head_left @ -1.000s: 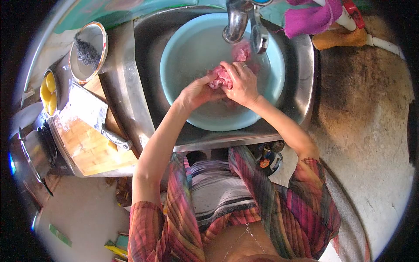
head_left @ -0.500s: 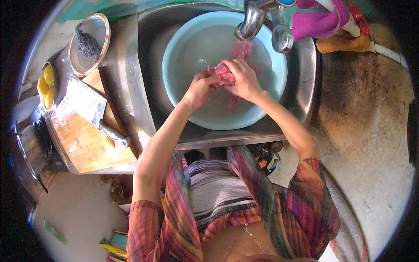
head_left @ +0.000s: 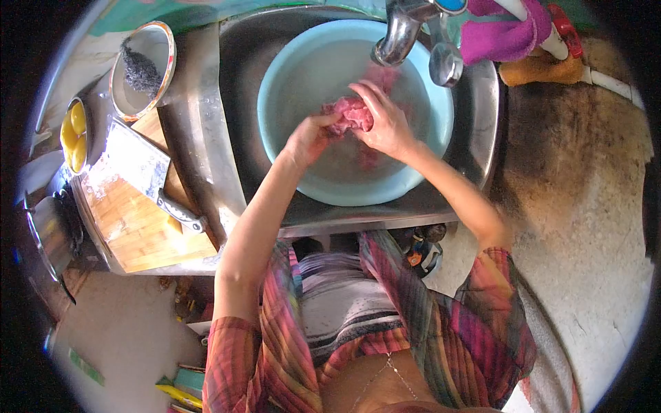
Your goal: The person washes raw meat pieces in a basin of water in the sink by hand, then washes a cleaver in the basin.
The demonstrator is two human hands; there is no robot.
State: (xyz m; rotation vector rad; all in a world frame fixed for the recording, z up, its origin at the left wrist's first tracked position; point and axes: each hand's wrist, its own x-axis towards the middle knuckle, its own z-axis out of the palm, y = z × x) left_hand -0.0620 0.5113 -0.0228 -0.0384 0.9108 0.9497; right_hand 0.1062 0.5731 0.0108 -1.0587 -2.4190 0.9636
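Observation:
Between my two hands is a piece of raw meat (head_left: 352,113), pink-red and wet, held over a light blue basin (head_left: 269,138) of cloudy water. My left hand (head_left: 311,138) grips the meat from the left, its thumb against it. On the other side my right hand (head_left: 387,124) has its thumb under the meat and its fingers raised and partly curved over it. More pink meat (head_left: 381,77) lies in the water beyond my hands, blurred by the water. The basin sits in a metal sink (head_left: 237,89).
A metal faucet (head_left: 399,41) overhangs the basin's far right rim. To the left, a cleaver (head_left: 141,162) lies on a wooden cutting board (head_left: 148,230). Behind it stand a bowl (head_left: 165,82) with a dark scrubber and a dish of yellow pieces (head_left: 71,138). Purple cloth (head_left: 502,38) hangs at right.
The fingers of my right hand have lifted and spread off the top of the meat. My left hand has shifted slightly down and left around it.

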